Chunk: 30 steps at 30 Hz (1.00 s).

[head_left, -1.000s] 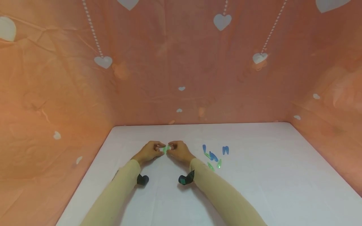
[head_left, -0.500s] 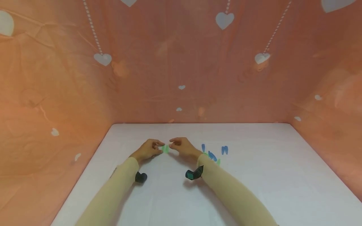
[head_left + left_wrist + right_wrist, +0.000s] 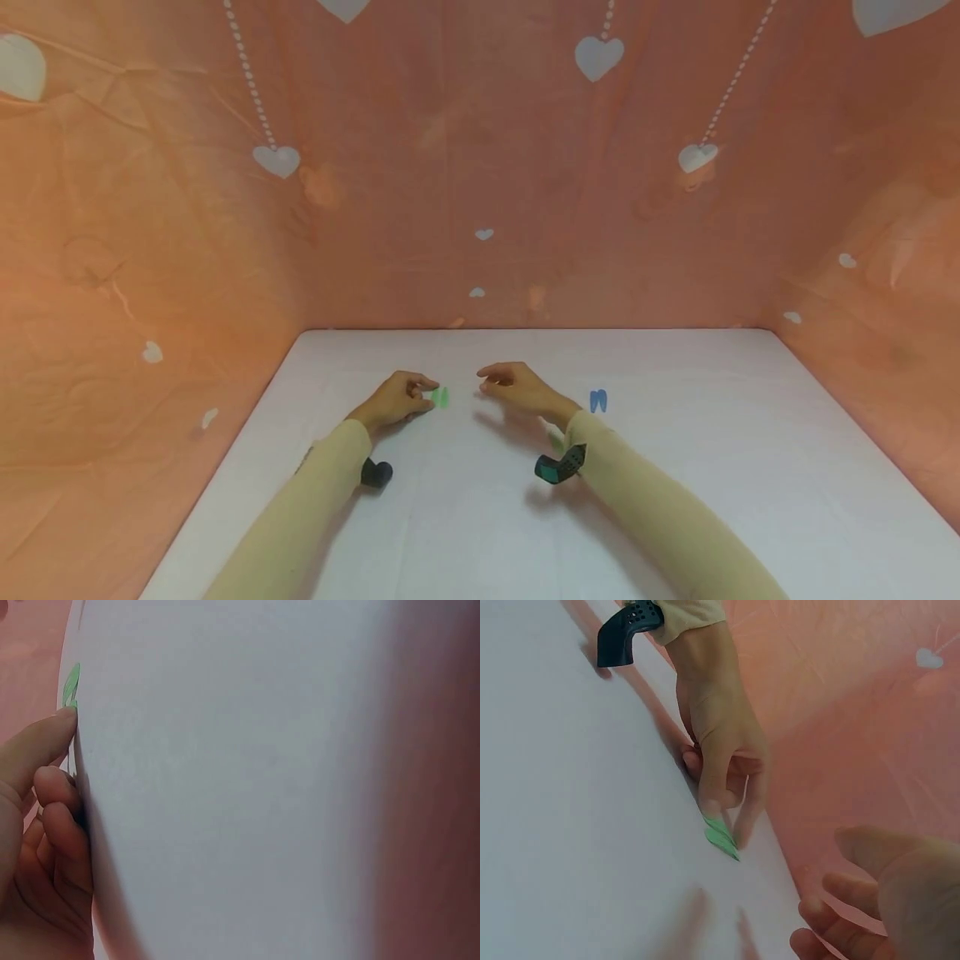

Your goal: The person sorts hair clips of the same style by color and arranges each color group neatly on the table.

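Two small leaf-shaped green pieces (image 3: 444, 397) lie side by side on the white table. The thumb and index finger of my left hand (image 3: 393, 397) pinch the left one at its ends. In the right wrist view, those fingertips sit right on the green pieces (image 3: 722, 840). From the left wrist, one green piece (image 3: 71, 684) shows just beyond a fingertip. My right hand (image 3: 525, 390) hovers to the right of the pair, fingers loosely bent and holding nothing. Another green piece (image 3: 555, 438) peeks out beside the right sleeve.
Two blue drop-shaped pieces (image 3: 598, 401) lie side by side beyond the right forearm. The right arm hides the other loose blue and green pieces. An orange cloth backdrop (image 3: 480, 183) with white hearts rises at the back and sides of the table (image 3: 450, 533).
My right hand has let go of the right green piece and moved away to the right, over the loose pieces. My left hand has stayed at the green pair.
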Available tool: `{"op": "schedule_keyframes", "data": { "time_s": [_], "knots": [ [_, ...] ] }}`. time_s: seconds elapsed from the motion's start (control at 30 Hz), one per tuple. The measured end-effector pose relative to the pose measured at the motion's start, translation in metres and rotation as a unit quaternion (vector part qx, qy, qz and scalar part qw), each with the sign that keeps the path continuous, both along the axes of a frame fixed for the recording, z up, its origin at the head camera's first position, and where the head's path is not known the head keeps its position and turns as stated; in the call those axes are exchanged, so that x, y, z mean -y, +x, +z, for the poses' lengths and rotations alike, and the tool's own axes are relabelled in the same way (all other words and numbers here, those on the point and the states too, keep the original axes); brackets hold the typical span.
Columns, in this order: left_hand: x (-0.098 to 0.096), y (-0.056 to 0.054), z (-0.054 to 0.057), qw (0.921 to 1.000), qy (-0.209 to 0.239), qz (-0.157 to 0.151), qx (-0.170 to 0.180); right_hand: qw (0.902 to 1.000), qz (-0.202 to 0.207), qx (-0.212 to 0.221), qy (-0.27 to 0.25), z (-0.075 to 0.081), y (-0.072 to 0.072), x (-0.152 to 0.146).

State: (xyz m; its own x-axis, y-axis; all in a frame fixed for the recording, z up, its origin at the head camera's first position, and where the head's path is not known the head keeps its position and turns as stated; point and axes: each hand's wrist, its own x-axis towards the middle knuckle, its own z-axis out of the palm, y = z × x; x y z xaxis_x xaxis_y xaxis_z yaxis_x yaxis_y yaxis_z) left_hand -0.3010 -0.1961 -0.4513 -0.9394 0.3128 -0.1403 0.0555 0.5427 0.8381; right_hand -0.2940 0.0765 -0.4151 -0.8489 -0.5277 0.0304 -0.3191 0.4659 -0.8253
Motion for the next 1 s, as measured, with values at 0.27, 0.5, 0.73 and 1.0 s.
{"op": "schedule_keyframes", "data": {
  "time_s": [0.27, 0.5, 0.73, 1.0],
  "knots": [
    [-0.004, 0.001, 0.002, 0.9999, -0.007, 0.011, 0.003, 0.9985, 0.030, -0.041, 0.019, 0.004, 0.010, -0.029],
    [-0.001, 0.001, 0.000, 1.0000, -0.001, -0.004, -0.005, 0.9976, 0.039, -0.051, 0.024, -0.003, 0.024, -0.054],
    [-0.003, 0.001, 0.003, 0.9996, -0.002, -0.020, -0.019, 0.9981, 0.014, -0.056, 0.020, -0.019, 0.040, -0.077],
    [-0.002, -0.002, -0.001, 0.9998, -0.017, -0.004, -0.006, 0.9968, -0.020, -0.054, 0.056, -0.036, 0.054, -0.099]
  ]
}}
